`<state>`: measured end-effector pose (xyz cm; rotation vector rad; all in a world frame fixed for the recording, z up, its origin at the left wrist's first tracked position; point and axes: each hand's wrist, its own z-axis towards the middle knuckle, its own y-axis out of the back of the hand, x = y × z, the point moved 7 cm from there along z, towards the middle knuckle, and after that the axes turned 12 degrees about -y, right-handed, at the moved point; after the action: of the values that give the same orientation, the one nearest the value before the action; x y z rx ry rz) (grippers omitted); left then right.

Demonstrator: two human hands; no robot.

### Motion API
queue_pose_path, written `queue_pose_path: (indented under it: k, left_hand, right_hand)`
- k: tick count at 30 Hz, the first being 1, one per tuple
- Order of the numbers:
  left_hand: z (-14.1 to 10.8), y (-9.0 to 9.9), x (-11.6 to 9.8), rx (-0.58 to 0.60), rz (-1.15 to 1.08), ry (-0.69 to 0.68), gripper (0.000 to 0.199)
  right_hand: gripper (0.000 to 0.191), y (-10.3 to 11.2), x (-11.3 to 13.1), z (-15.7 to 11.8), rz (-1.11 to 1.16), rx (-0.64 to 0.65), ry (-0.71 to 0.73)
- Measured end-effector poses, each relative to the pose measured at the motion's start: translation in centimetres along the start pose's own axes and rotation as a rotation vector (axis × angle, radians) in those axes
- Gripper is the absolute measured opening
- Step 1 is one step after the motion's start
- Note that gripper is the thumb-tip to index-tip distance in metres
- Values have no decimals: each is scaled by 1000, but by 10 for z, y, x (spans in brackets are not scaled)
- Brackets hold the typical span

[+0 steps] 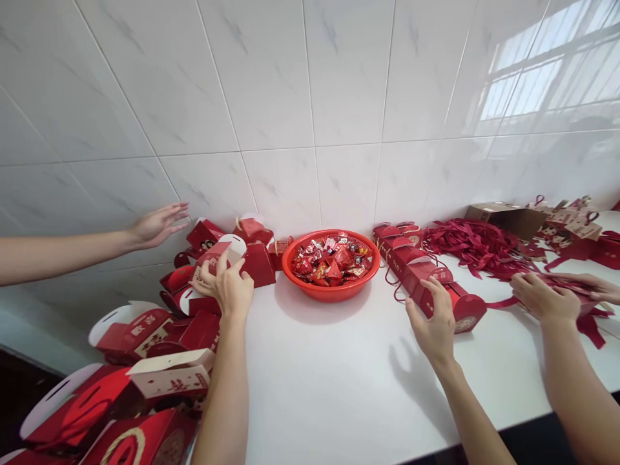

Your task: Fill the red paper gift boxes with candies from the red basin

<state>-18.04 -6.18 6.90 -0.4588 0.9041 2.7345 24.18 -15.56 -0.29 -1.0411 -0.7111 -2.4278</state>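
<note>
My left hand [230, 284] reaches over the pile of red boxes at the left, its fingers bent around the upper part of a small red-and-cream box [210, 261]. My right hand [436, 323] hovers above the white table with its fingers spread and nothing in it, just in front of a row of closed red boxes [411, 274]. Between my hands, near the wall, a red plastic basket [330, 294] holds many wrapped candies [332, 261]. More open red boxes [140, 332] and a cream box [172, 374] lie left of my left arm.
Another person's open hand [157, 226] extends in from the left. At the right, a person's hands [547, 297] handle red ribbon near a ribbon heap [477, 242]. A cardboard box [506, 218] stands behind. The tiled wall [349, 77] bounds the table [314, 387].
</note>
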Motion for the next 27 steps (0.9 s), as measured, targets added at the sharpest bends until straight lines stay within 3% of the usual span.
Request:
queue_pose_path:
  k: [6,9,12,15,22,27]
  left_hand:
    - [-1,1,-8,-35,-51,16,24]
    - [2,11,-16,-110,-120,-17,22]
    - [6,29,-36,-204,-254,-134,20]
    - [4,41,-66,-193,-471,-252,16]
    - [-26,31,-141,290,-914,-429,11]
    - [-45,20,-164,583,-1022,-580,12]
  right_hand:
    - [34,-5,-3,-3,26,38,-5]
    - [33,-7,-4,-4,45,57,-7]
    - [32,-11,-1,-6,70,78,-14]
    - [30,-18,10,-8,137,141,-17]
    - [35,-50,53,1,534,546,-165]
    - [28,-62,79,8,673,934,-186]
